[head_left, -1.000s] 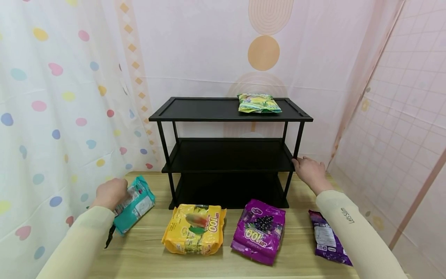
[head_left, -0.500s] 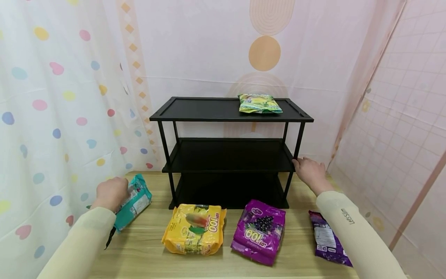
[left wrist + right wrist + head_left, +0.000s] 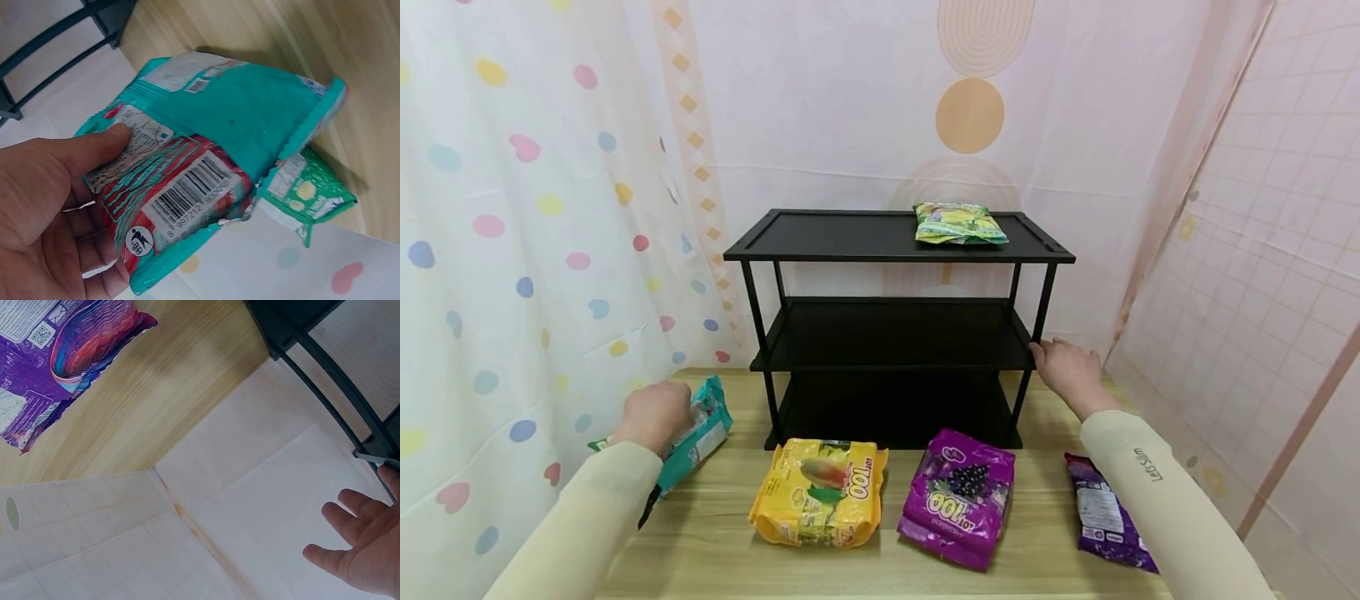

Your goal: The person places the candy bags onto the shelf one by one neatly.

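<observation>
Teal packet (image 3: pixel 231 112): is being held at the left side of the tabletop (image 3: pixel 700 562), toward its back left corner; whether it is touching the wood cannot be told.
Left hand (image 3: pixel 658 412): is gripping that packet by one side, thumb pressing on the printed back, fingers curling underneath.
Small green packet (image 3: pixel 312 190): is showing past the teal one, at the tabletop's left edge.
Right hand (image 3: pixel 1067 375): is touching the middle shelf's front right corner, its other visible fingers spreading loosely.
Black rack (image 3: pixel 842 235): is standing toward the tabletop's back edge.
Yellow packet (image 3: pixel 820 493): is lying before the bottom shelf's front left corner.
Grape packet (image 3: pixel 958 500): is lying before the front right one.
Dark purple packet (image 3: pixel 1105 512): is lying near the tabletop's right edge, the sleeve (image 3: pixel 1172 492) partly covering it.
Yellow-green packet (image 3: pixel 958 223): is resting toward the top shelf's back right corner.
</observation>
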The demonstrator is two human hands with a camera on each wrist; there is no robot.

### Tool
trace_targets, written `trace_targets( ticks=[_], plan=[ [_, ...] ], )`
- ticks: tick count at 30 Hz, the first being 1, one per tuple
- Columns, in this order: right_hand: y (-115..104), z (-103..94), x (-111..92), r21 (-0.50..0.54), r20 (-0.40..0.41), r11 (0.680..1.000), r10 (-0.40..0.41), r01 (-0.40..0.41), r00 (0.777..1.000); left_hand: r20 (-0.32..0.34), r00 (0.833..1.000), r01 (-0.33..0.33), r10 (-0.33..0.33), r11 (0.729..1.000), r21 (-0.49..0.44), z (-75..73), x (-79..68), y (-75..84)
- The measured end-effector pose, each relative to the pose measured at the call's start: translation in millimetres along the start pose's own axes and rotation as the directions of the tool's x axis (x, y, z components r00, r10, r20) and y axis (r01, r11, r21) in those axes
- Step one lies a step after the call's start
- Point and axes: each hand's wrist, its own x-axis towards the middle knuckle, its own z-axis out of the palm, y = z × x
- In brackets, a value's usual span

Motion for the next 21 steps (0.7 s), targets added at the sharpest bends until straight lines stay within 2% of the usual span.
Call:
trace_targets(
  ticks=[10, 21],
  plan=[
    [1, 0.7, 0, 0.002, 0.001, 1.0, 0.005, -0.005, 1.0, 0.06, 0.998, -0.021, 0.023, 0.999, -0.03, -9.8, -2.0, 19.6],
    [2, 3.1, 1, 0.007, -0.01, 1.0, 0.002, -0.002, 1.0, 0.12, 0.992, -0.031, 0.036, 0.999, -0.044, -11.9, -7.4, 35.0]
  ],
)
